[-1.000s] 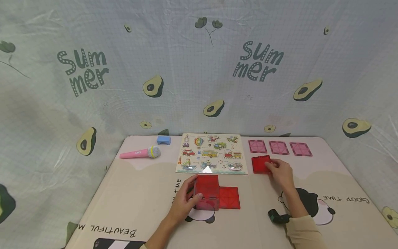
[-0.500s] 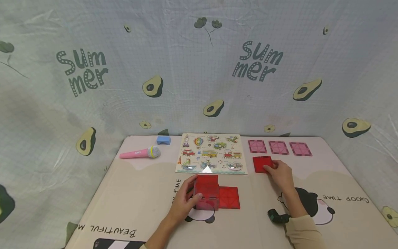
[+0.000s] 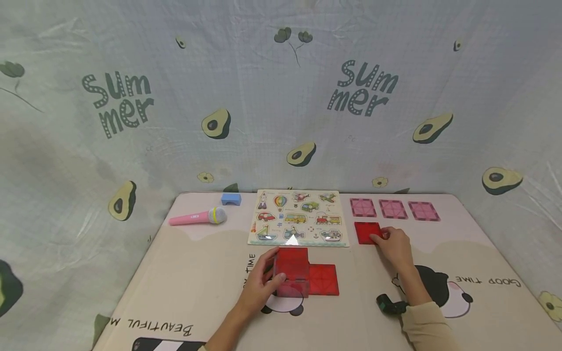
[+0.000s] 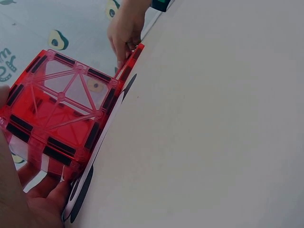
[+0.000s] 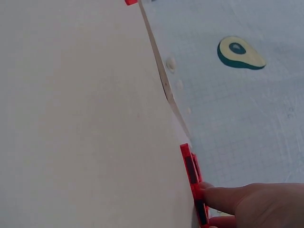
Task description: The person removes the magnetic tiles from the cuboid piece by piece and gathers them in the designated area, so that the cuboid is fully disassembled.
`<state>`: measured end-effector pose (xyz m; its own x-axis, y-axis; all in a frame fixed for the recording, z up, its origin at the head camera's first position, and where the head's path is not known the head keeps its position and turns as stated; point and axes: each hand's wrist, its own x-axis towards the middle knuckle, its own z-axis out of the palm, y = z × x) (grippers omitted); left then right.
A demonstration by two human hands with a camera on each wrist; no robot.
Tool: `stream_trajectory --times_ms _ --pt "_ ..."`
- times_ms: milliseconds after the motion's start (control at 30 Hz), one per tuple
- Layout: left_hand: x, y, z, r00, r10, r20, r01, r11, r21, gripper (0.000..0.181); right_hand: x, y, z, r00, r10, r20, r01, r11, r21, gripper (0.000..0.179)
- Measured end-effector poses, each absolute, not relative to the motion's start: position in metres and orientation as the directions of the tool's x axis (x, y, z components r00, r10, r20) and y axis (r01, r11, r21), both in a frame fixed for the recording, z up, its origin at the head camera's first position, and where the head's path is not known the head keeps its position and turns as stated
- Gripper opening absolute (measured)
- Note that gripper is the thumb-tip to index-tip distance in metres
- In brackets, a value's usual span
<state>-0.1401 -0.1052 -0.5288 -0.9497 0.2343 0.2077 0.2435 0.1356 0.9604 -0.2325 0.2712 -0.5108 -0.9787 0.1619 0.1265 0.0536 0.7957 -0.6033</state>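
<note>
My left hand point(image 3: 256, 285) holds a red translucent cube of magnetic tiles point(image 3: 291, 263) from its left side, thumb at the near face and fingers behind. In the left wrist view, the cube point(image 4: 61, 97) shows its crossed ribs and dark edge magnets. One flat red magnetic tile point(image 3: 325, 279) lies against the cube's right side. Farther right, my right hand point(image 3: 397, 248) pinches another red magnetic tile point(image 3: 365, 233) by its right edge. The right wrist view shows this red tile point(image 5: 191, 168) edge-on, with a second red edge close behind it.
Three pink magnetic tiles point(image 3: 393, 208) form a row at the back right. A vehicle puzzle board point(image 3: 300, 217) lies behind the cube. At the back left are a pink toy microphone point(image 3: 193, 217) and a blue block point(image 3: 231, 199). A patterned curtain point(image 3: 263, 97) rises behind the table.
The red tile in my right hand has shifted slightly and looks a little flatter, with the fingertips covering less of its face. My left hand and the cube have stayed put.
</note>
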Motion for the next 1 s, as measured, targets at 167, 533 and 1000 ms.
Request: stream_trajectory --times_ms 167,533,1000 --pt "-0.14 -0.105 -0.529 -0.952 0.228 0.206 0.241 0.139 0.961 0.061 -0.233 0.271 -0.511 -0.979 0.161 0.123 0.055 0.797 -0.601 0.05" --pt "-0.14 -0.105 -0.527 -0.956 0.221 0.192 0.227 0.145 0.963 0.062 -0.23 0.271 -0.507 -0.978 0.182 0.102 0.078 0.773 -0.629 0.05" --pt "-0.14 -0.104 -0.527 -0.958 0.22 0.186 0.22 0.145 0.965 0.062 -0.23 0.267 -0.498 -0.965 0.213 0.153 0.057 0.74 -0.67 0.048"
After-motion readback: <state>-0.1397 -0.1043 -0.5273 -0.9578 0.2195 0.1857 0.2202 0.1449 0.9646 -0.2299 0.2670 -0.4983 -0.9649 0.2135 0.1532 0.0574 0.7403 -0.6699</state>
